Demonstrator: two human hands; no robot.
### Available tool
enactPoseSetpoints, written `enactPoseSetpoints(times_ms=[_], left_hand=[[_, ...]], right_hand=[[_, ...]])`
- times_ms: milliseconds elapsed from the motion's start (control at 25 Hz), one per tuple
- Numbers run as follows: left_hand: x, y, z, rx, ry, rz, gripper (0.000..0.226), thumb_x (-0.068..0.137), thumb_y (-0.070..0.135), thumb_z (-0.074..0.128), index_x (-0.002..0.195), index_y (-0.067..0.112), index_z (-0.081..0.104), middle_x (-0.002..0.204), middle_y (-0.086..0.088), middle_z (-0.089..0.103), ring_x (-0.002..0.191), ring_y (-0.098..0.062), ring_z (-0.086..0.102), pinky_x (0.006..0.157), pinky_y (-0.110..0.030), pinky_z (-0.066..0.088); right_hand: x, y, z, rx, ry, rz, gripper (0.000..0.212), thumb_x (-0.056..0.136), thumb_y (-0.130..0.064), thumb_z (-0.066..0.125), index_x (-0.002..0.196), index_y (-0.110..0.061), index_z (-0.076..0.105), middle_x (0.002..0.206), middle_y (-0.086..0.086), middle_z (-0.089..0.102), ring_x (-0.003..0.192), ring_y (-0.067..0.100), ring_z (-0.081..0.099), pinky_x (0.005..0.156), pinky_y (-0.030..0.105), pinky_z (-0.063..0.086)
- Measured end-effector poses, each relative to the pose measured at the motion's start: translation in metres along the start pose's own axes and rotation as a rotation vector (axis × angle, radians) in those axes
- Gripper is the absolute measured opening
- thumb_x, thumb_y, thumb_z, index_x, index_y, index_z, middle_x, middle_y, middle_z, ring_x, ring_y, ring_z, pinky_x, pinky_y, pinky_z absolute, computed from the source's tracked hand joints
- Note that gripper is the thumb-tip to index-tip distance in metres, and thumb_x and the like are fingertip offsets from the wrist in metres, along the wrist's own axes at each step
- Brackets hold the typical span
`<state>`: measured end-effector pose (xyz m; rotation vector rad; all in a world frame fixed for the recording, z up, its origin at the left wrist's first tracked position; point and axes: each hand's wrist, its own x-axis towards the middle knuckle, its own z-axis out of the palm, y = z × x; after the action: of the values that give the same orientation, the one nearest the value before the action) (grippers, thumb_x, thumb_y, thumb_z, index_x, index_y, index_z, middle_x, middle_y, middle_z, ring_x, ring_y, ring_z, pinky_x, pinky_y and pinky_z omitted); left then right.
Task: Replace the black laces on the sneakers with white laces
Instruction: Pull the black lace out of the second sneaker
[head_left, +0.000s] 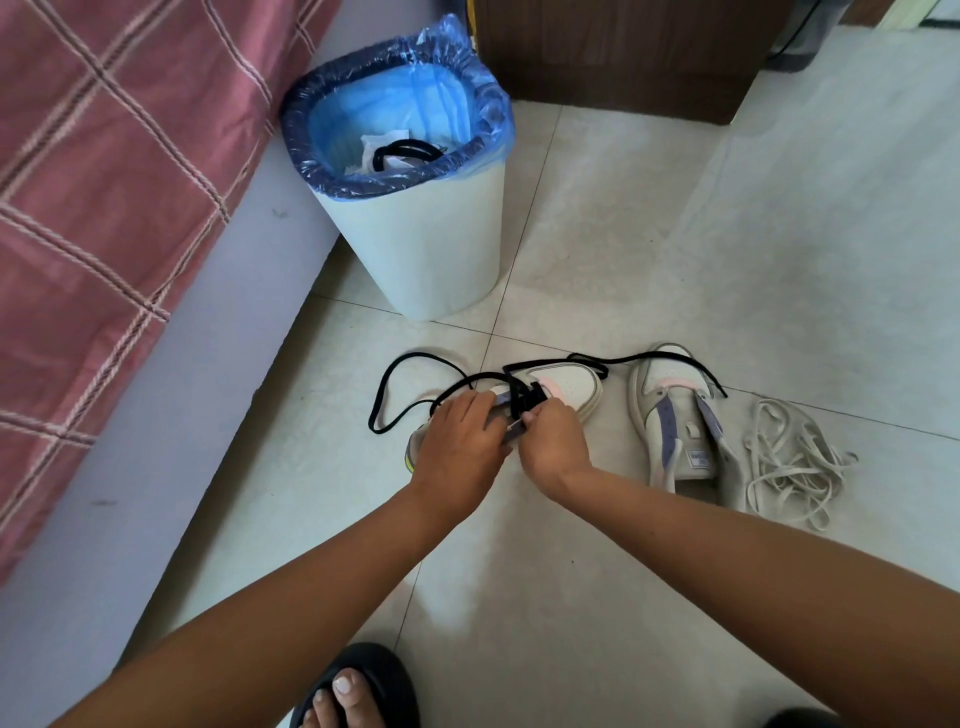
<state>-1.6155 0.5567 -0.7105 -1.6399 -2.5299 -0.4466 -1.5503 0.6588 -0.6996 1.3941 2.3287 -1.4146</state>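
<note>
A: Your left hand (457, 441) and right hand (553, 441) both pinch the black lace (519, 397) at the left sneaker (571, 387) on the floor (675, 260).

B: Room?

A: Second sneaker (670, 415) just right, white laces (789, 457) beyond. The far bin (415, 244) holds another black lace (402, 151).

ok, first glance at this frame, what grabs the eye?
Both hands, left hand and right hand, working the black lace out of the left sneaker at centre floor. Then the white laces piled right of the laceless sneaker, and the blue-lined bin behind.
</note>
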Motion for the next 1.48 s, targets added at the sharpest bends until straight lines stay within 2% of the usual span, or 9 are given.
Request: enactPoseSetpoints(times_ms=[200, 360, 600, 840, 1080, 1160, 1240, 1360, 1480], left_hand=[[0.001, -0.004, -0.003, -0.023, -0.062, 0.033, 0.026, 0.058, 0.016, 0.085, 0.072, 0.004, 0.065, 0.083, -0.011, 0.064, 0.071, -0.031, 0.061, 0.06, -0.034, 0.051], [0.001, -0.003, 0.004, -0.006, 0.004, 0.031, 0.021, 0.079, 0.023, 0.058, 0.079, 0.005, 0.067, 0.084, -0.01, 0.063, 0.073, -0.03, 0.061, 0.061, -0.035, 0.052], [0.0, -0.01, 0.009, 0.045, 0.04, 0.137, 0.019, 0.077, 0.021, 0.061, 0.082, 0.003, 0.066, 0.084, -0.011, 0.063, 0.073, -0.029, 0.061, 0.063, -0.034, 0.051], [0.002, -0.006, 0.008, 0.024, 0.135, 0.136, 0.022, 0.078, 0.019, 0.053, 0.083, 0.004, 0.069, 0.08, -0.008, 0.063, 0.07, -0.026, 0.059, 0.061, -0.032, 0.049], [0.002, -0.007, 0.008, 0.0, 0.109, 0.089, 0.018, 0.079, 0.02, 0.056, 0.074, 0.005, 0.066, 0.079, -0.009, 0.063, 0.069, -0.028, 0.061, 0.059, -0.034, 0.051], [0.005, -0.01, 0.004, 0.041, 0.071, 0.093, 0.016, 0.076, 0.022, 0.067, 0.072, 0.006, 0.065, 0.078, -0.008, 0.063, 0.068, -0.028, 0.06, 0.06, -0.033, 0.049], [0.007, -0.014, -0.002, 0.086, 0.041, 0.108, 0.023, 0.066, 0.023, 0.081, 0.072, 0.007, 0.065, 0.078, -0.008, 0.063, 0.068, -0.027, 0.06, 0.066, -0.029, 0.039], [0.007, -0.013, -0.005, 0.058, 0.048, 0.09, 0.027, 0.06, 0.02, 0.085, 0.07, 0.007, 0.063, 0.076, -0.008, 0.062, 0.067, -0.028, 0.059, 0.067, -0.027, 0.032], [0.004, -0.01, -0.002, -0.024, 0.043, 0.068, 0.027, 0.059, 0.017, 0.086, 0.073, 0.006, 0.066, 0.078, -0.008, 0.062, 0.069, -0.027, 0.06, 0.066, -0.032, 0.044]], right_hand=[[-0.002, 0.003, -0.015, 0.074, -0.074, -0.02, 0.019, 0.096, -0.009, 0.041, 0.08, -0.005, 0.051, 0.075, 0.007, 0.052, 0.07, 0.02, 0.047, 0.06, 0.027, 0.033], [-0.013, 0.0, -0.015, 0.09, -0.087, 0.054, 0.034, 0.091, -0.01, 0.048, 0.06, -0.024, 0.041, 0.056, -0.006, 0.041, 0.05, 0.009, 0.036, 0.046, 0.022, 0.026], [-0.007, -0.007, -0.019, -0.053, -0.102, 0.057, 0.03, 0.09, -0.008, 0.045, 0.06, -0.014, 0.043, 0.061, 0.001, 0.046, 0.068, 0.024, 0.047, 0.046, 0.025, 0.028], [-0.005, -0.006, -0.019, -0.341, -0.125, -0.096, 0.022, 0.094, -0.014, 0.041, 0.105, -0.002, 0.056, 0.103, 0.013, 0.064, 0.091, 0.03, 0.059, 0.065, 0.029, 0.037], [-0.001, -0.016, -0.029, -0.521, -0.164, -0.178, 0.018, 0.089, -0.022, 0.045, 0.087, -0.01, 0.058, 0.086, 0.006, 0.059, 0.076, 0.023, 0.048, 0.063, 0.028, 0.035], [-0.001, -0.006, -0.034, -0.5, -0.308, -0.193, 0.023, 0.09, -0.022, 0.045, 0.07, -0.011, 0.05, 0.073, 0.004, 0.05, 0.072, 0.022, 0.046, 0.06, 0.028, 0.035], [-0.003, 0.006, -0.039, -0.314, -0.414, -0.138, 0.025, 0.089, -0.016, 0.043, 0.07, -0.003, 0.052, 0.069, 0.006, 0.049, 0.07, 0.022, 0.047, 0.061, 0.033, 0.04], [-0.002, 0.008, -0.038, -0.17, -0.302, -0.106, 0.027, 0.097, -0.023, 0.039, 0.09, -0.003, 0.056, 0.081, 0.009, 0.058, 0.076, 0.023, 0.053, 0.07, 0.038, 0.045], [0.007, -0.005, -0.032, -0.262, -0.224, -0.158, 0.029, 0.1, -0.027, 0.036, 0.101, -0.005, 0.056, 0.098, 0.015, 0.063, 0.085, 0.028, 0.055, 0.068, 0.031, 0.037]])
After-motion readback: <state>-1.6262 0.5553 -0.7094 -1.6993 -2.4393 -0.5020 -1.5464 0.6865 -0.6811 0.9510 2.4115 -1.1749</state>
